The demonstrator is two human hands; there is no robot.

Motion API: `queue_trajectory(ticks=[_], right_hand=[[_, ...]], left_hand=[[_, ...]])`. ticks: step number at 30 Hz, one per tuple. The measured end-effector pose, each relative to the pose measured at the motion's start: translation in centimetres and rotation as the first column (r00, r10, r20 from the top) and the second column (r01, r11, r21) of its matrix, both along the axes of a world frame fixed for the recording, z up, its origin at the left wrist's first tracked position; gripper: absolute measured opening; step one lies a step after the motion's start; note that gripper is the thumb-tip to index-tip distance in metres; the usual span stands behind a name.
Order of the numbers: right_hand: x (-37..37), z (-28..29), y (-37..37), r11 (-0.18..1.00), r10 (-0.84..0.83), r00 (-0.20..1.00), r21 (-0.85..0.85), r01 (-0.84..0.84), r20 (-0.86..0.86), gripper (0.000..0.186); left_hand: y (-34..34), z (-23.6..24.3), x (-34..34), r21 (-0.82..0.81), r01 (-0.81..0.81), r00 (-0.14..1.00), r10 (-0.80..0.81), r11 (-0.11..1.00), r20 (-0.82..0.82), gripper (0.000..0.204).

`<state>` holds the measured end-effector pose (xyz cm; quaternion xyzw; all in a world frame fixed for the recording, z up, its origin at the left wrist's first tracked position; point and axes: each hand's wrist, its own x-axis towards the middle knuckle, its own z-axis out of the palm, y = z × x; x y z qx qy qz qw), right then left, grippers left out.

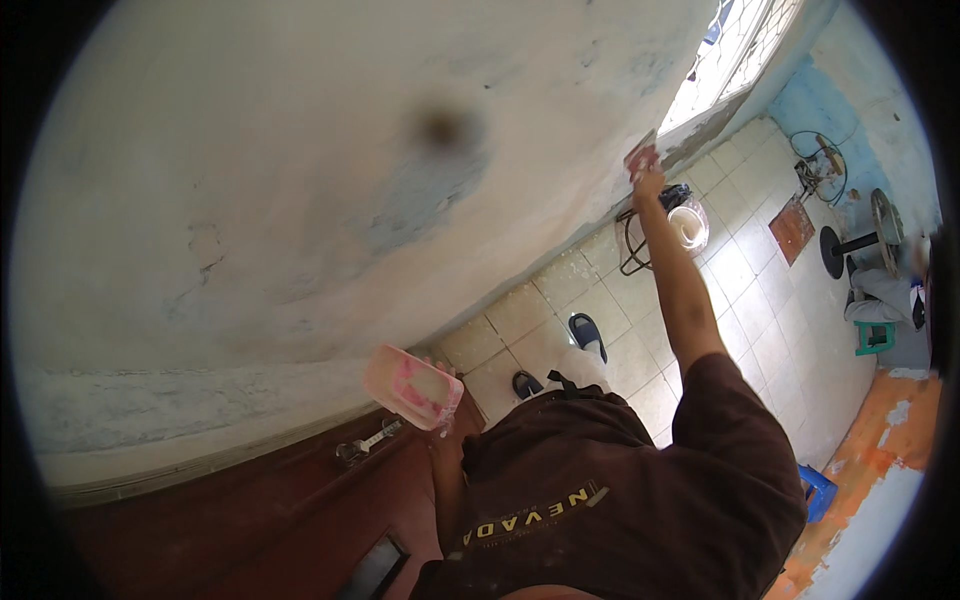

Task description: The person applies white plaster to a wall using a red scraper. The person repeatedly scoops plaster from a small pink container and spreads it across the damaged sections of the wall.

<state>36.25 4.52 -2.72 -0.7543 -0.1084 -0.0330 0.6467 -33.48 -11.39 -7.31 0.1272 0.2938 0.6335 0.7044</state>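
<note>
Head view, listed near to far. Brown short-sleeved shirt (pixel 620 500), soft cloth, fills the 6 o'clock sector. Left hand (pixel 440 425), just left of centre, grips a pink rectangular tray (pixel 412 387) from beneath; the tray is shallow, plastic-looking, with rounded corners and pale smears inside. Fingers are mostly hidden under it. Dark red-brown door (pixel 250 510), smooth and glossy, lies toward 7 o'clock, with a metal handle (pixel 365 443) just below the tray. Two dark slip-on shoes (pixel 588 334) stand on square beige floor tiles (pixel 745 300) at centre. Rough plastered wall (pixel 330 170), off-white with blue-grey patches, hairline cracks and one dark blotch, spreads from 9 to 12 o'clock. Right arm stretches toward 1 o'clock; right hand (pixel 648 182) is closed on a flat reddish scraper (pixel 640 155) pressed to the wall beside a barred window (pixel 740 50). White round bucket (pixel 688 224) sits on the tiles just beyond the forearm. Blue stool (pixel 816 490) at 4 o'clock; green stool (pixel 874 337) and dark round stand (pixel 845 248) at 3 o'clock.
</note>
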Motion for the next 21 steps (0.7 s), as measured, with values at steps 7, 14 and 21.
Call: queue_trajectory(ticks=[7, 14, 21], right_hand=[[-5.7, 2.8, 8.7, 0.929, 0.043, 0.997, -0.371, -0.015, 0.066, 0.029], [-28.3, 5.2, -0.9, 0.403, 0.892, 0.384, -0.037, -0.914, 0.237, 0.04], [-2.3, 6.5, -2.5, 0.956, 0.283, 0.916, -0.009, -0.293, 0.283, 0.036]], left_hand=[[-0.3, 4.6, 4.4, 0.032, -0.024, 0.999, 0.025, 0.999, -0.03, 0.062], [9.7, 8.2, 15.7, 0.174, 0.097, 0.993, -0.106, 0.98, 0.045, 0.062], [10.2, 9.4, 21.2, 0.266, 0.194, 0.968, -0.228, 0.944, 0.104, 0.062]])
